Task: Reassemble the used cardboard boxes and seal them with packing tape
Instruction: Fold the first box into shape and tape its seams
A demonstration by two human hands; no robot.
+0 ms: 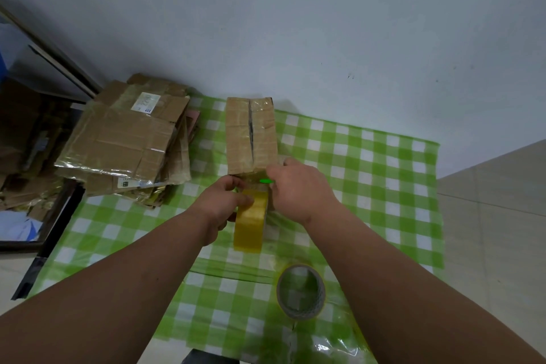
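At the left edge of the table, a stack of flattened cardboard boxes (pixel 124 142) overhung the green checked cloth (pixel 369 186), crowding that side right up to the dark frame beyond it. Just right of the stack, with a narrow strip of cloth between them, the assembled box (pixel 251 136) lay against the wall, its top seam running toward the person. At its near end the left hand (pixel 224 204) gripped the yellow roll of packing tape (pixel 251 222), fingers curled round its upper edge, the roll standing on edge on the cloth. The right hand (pixel 298 189) sat clenched against the box's near corner, pinching something small and green (pixel 266 181) that could not be made out. Nearer the person, a second, nearly spent tape roll (pixel 301 292) lay apart from both hands. To the right, open cloth stretched to the table's edge, with pale floor beyond.
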